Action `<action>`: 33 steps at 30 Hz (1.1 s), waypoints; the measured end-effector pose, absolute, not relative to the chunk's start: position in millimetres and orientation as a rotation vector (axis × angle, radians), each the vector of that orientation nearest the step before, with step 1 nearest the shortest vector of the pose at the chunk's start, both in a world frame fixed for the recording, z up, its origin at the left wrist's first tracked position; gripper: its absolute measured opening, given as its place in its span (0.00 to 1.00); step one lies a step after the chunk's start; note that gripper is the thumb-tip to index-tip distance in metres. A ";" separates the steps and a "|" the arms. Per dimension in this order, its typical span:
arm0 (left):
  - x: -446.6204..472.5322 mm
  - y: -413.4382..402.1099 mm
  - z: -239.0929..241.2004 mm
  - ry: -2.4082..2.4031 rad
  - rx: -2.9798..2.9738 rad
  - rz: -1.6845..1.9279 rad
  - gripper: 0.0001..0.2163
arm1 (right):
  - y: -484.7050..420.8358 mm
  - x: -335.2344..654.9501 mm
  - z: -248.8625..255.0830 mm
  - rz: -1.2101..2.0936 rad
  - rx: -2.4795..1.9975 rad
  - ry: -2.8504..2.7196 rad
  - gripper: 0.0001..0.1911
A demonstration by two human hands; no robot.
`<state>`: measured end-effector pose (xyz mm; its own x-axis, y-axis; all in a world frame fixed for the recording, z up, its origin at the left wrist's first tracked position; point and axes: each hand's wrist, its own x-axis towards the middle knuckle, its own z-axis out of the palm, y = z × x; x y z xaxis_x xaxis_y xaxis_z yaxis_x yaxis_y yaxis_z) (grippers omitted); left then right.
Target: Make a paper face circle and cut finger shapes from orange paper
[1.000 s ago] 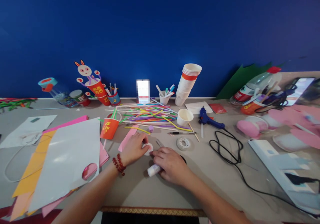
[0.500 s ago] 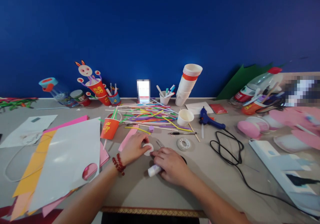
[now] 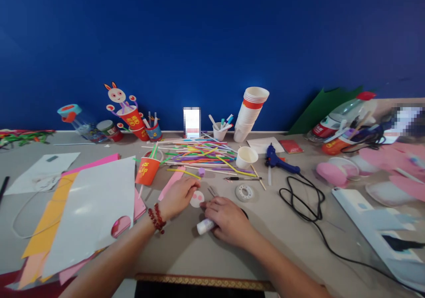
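Paper sheets (image 3: 91,209) lie in an uneven stack on the left of my view, and just beside them stands an orange cup (image 3: 146,175) with green straws. Next comes a pink strip (image 3: 170,186), partly behind the left hand (image 3: 182,196). That hand's fingers bend at the edge of a white disc (image 3: 198,199) with pink spots, which lies on the table (image 3: 175,253) between both hands; from my end I can't tell whether they pinch it or merely rest there. Near it is a purple piece (image 3: 201,172), possibly a cap. The right hand (image 3: 229,220) grasps what looks like a glue stick (image 3: 205,226), one fingertip reaching the disc's near edge. If the stick is uncapped, I'd worry about glue smearing the spots or table. Narrow blades (image 3: 212,191) poke out beyond that hand; a careless sideways shift could nick a finger or knock the tape roll (image 3: 245,192).
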<state>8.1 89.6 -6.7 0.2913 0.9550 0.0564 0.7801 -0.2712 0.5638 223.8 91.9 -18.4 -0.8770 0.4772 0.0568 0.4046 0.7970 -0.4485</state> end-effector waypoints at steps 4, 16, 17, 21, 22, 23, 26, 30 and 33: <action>3.1 78.6 3.4 1.352 2.489 0.343 0.15 | 92.2 223.6 -17.6 0.648 -0.695 -2.841 0.08; -15.4 57.2 -32.1 1.158 2.698 0.132 0.40 | 92.2 225.9 -20.3 0.627 -0.686 -2.818 0.08; -16.0 57.3 -32.1 1.159 2.693 0.139 0.41 | 92.5 226.0 -20.2 0.633 -0.681 -2.818 0.08; -15.5 56.6 -31.0 1.156 2.685 0.154 0.42 | 93.2 226.2 -20.9 0.648 -0.673 -2.821 0.08; -14.8 56.1 -31.1 1.141 2.687 0.146 0.42 | 93.3 226.1 -21.4 0.644 -0.675 -2.819 0.08; -13.9 55.4 -31.5 1.130 2.688 0.134 0.42 | 93.3 226.0 -21.8 0.639 -0.677 -2.818 0.08; -11.5 53.2 -34.1 1.145 2.693 0.108 0.42 | 93.4 225.3 -22.1 0.630 -0.684 -2.816 0.08; -10.6 50.5 -40.8 1.227 2.705 0.131 0.43 | 94.4 225.7 -19.3 0.642 -0.661 -2.811 0.08; -10.5 48.3 -42.8 1.282 2.709 0.155 0.43 | 95.6 228.2 -17.0 0.656 -0.658 -2.787 0.08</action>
<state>-10.5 48.3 -42.8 0.6315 0.7747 0.0331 0.7602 -0.6270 0.1699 228.2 95.6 -17.0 -0.8801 0.4657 0.0927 0.3755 0.8020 -0.4645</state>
